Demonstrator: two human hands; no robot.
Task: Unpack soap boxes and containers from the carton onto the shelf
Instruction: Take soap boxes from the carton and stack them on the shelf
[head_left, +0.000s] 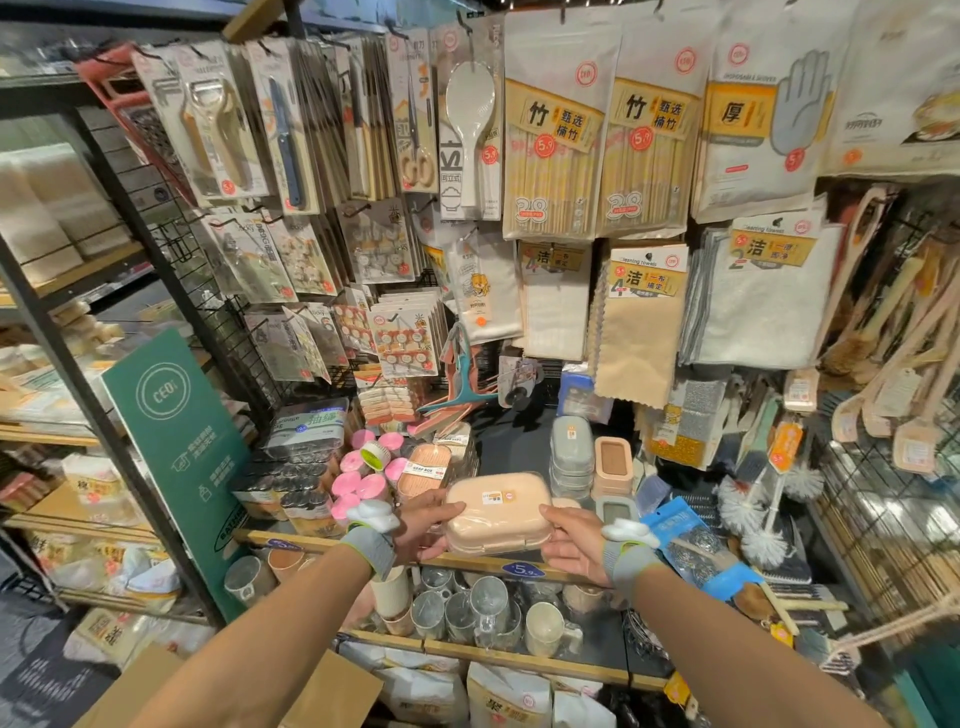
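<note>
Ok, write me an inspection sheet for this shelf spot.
Surface: shelf, wooden front lip, crowded.
Job's things: peach box at the shelf front; grey boxes stacked behind it; carton below, between the arms.
Clutter: pink tubs left of the peach box; mugs on the tier below.
Grippers: left hand and right hand each grip one end of the peach box.
Cables: nothing seen.
Surroundings: chopstick packs hang above; green sign at left.
</note>
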